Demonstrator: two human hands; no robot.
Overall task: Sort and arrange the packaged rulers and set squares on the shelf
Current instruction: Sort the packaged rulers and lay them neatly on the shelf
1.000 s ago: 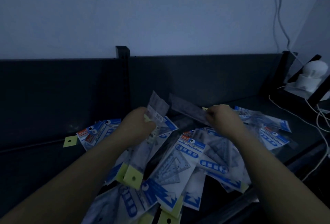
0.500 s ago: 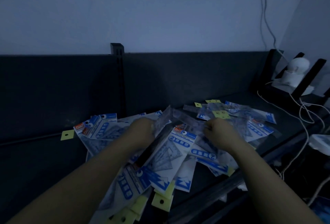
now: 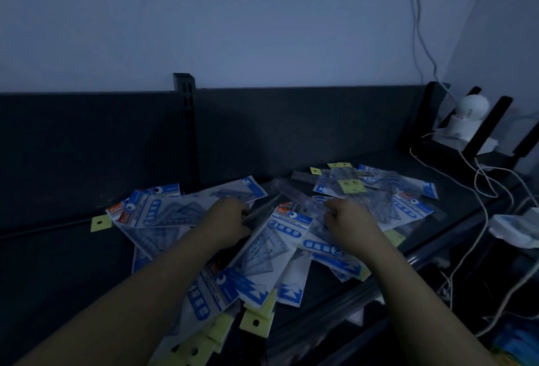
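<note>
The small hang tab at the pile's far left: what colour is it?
The hang tab is pale yellow with a dark hole, clearest in the head view.

"GEOMETRIC" on the blue-and-white set square packet [image 3: 287,227] between the hands, other print illegible

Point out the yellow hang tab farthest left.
The tab by the back panel, left of the pile and the left hand; the other yellow tabs lie at the pile's front or back right.
</note>
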